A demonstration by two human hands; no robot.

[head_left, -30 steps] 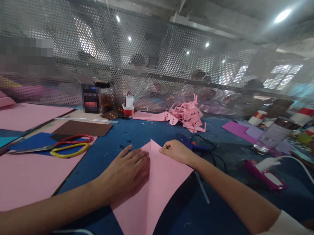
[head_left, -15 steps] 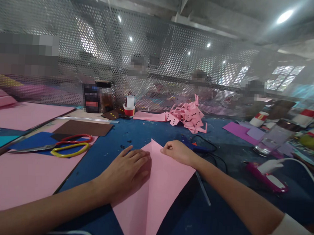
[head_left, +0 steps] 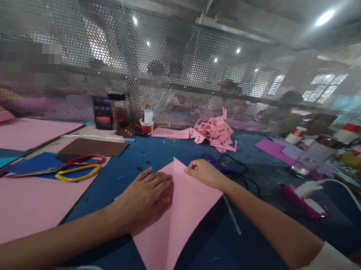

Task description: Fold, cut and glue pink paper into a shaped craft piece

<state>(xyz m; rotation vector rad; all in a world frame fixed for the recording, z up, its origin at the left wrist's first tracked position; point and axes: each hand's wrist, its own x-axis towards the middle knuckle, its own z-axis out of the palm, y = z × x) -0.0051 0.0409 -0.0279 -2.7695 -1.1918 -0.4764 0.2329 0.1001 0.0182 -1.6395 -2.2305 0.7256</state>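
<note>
A sheet of pink paper lies on the blue table in front of me, with a crease down its middle and a point at the far end. My left hand rests flat on its left half, fingers spread. At the upper right edge, my right hand is closed, thumb and curled fingers pinching the paper. The sheet's right edge lifts a little off the table near my right forearm. Beside that edge lies a clear glue stick.
Scissors with red and yellow handles lie on coloured sheets at left. Cut pink paper pieces are heaped at the back. A blue glue gun with a black cord, a magenta device and a clear cup are on the right.
Both hands keep nearly the same places on the pink paper. The paper's lower edges have shifted slightly, and the whole view has moved a little.
</note>
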